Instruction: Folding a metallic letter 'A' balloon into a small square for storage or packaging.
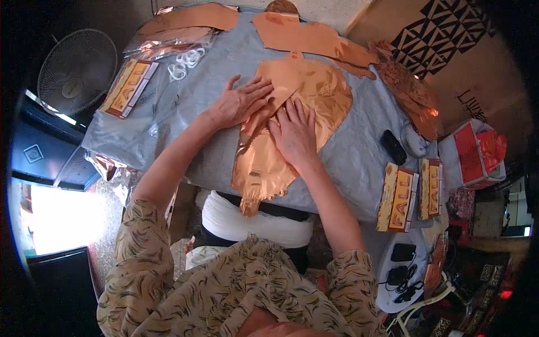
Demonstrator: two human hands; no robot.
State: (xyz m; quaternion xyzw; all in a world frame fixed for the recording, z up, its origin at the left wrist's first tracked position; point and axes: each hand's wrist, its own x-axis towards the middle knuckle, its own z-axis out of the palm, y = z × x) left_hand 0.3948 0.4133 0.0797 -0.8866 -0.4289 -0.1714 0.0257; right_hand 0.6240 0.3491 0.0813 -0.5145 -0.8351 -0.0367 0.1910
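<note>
A flat, uninflated copper-coloured foil balloon (328, 92) lies in front of me on the grey-covered table (208, 163). Part of it is folded over, with creases running across the middle, and its narrow end hangs past the near edge. My left hand (241, 102) rests on the balloon's left side, fingers stretched toward the fold. Beside it, my right hand (295, 132) presses flat on the middle with fingers slightly spread. Neither hand grips anything. Beyond, another flat copper foil balloon (309, 36) lies near the far edge.
More copper foil (191, 21) lies far left, near white ribbon coils (190, 59) and a printed card (130, 87). To the right are a black case (393, 147), printed cards (397, 196) and a red-and-white box (471, 154). A fan (77, 70) stands left; a cardboard box (443, 62) stands behind right.
</note>
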